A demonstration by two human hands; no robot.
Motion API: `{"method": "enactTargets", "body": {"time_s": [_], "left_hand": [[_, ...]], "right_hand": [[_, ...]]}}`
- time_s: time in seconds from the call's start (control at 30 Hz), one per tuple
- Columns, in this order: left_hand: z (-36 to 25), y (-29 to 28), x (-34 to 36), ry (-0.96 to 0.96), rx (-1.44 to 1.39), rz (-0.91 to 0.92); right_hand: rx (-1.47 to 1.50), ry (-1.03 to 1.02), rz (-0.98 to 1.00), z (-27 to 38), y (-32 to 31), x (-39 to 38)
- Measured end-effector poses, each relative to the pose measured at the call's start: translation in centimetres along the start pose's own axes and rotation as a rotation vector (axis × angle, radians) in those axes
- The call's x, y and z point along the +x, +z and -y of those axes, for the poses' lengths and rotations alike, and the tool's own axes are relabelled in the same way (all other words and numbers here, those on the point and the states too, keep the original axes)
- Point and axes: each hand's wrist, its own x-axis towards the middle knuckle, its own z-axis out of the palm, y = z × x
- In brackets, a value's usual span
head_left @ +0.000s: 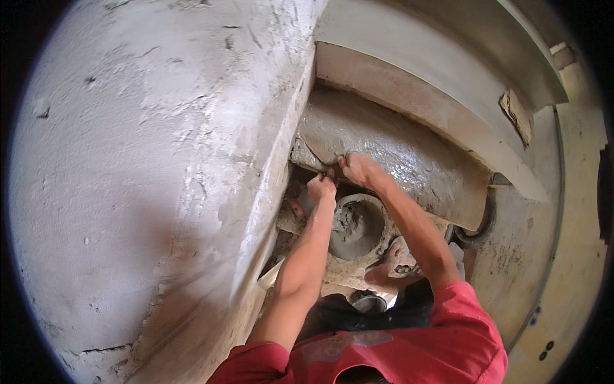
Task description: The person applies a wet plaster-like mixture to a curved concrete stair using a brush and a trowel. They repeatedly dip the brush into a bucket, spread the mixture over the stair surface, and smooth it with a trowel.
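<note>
My left hand (322, 187) is curled into a fist at the lower left edge of a wet grey cement patch (396, 150); what it holds is hidden. Just right of it, my right hand (359, 168) presses on the same edge, fingers closed on what looks like a trowel (316, 152). Its flat pointed blade lies against the wet cement. Both forearms reach up from my red shirt (409, 349). Directly below the hands sits a round pan of grey mortar (355, 224).
A rough, cracked white plastered wall (160, 160) fills the left. A concrete ledge (416, 83) overhangs the wet patch. My foot in a sandal (391, 262) stands beside the pan on rubble. A black hose (478, 232) curves at the right, by a yellowish floor (575, 224).
</note>
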Motion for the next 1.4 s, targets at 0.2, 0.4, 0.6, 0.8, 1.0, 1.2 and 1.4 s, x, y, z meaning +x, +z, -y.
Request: {"method": "enactTargets", "body": {"time_s": [0.2, 0.4, 0.6, 0.8, 1.0, 1.2, 1.4], "left_hand": [[0.4, -0.3, 0.8, -0.114, -0.391, 0.171], [0.0, 0.6, 0.3, -0.036, -0.221, 0.052], [-2.4, 1.2, -1.2, -0.153, -0.079, -0.087], [-2.8, 0.9, -0.8, -0.159, -0.016, 0.020], [-1.8, 0.8, -0.2, -0.098, -0.083, 0.052], [-1.4, 0.2, 0.3, -0.109, -0.026, 0.135], [0.5, 0.0, 0.1, -0.020, -0.116, 0.042]], "right_hand": [[0.232, 0.404, -0.095, -5.8, -0.9, -0.3], [0.352, 0.792, -0.430, -16.2, 2.2, -12.2], [1.295, 1.028, -0.797, -24.4, 2.2, -21.8], [1.461, 1.054, -0.726, -29.5, -1.9, -22.8], [1.395, 0.994, -0.517, -25.6, -1.9, -18.8], [1.313, 0.835, -0.381, -15.5, -0.5, -11.0], [1.101, 0.678, -0.165, -6.1, 1.1, -5.8]]}}
